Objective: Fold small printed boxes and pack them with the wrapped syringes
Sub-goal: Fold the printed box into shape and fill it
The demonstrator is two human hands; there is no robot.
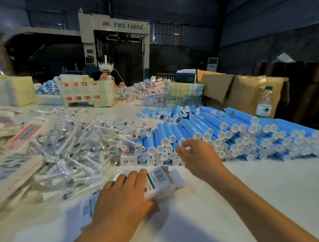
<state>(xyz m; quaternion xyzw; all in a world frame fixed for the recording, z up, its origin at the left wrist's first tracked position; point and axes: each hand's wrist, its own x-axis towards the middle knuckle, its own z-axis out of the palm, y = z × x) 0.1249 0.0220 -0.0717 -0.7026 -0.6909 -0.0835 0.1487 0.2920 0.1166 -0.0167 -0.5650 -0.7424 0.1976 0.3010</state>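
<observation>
White counter [262, 181] carries a big stack of blue tubes w/ white caps [234, 132], lying on their sides at right. A clear water bottle w/ green cap [264, 102] stands upright just behind the stack, next to open brown cartons [245, 92]; a dark tissue box [186, 76] sits left of the cartons, and a yellowish wrapped bundle [10, 90] rests at far left. At the back stands a grey machine marked FMZ-1450A [113, 44], w/ a white floor AC unit [212, 64] by the wall & another person in a white headset [106, 72] across the counter.
</observation>
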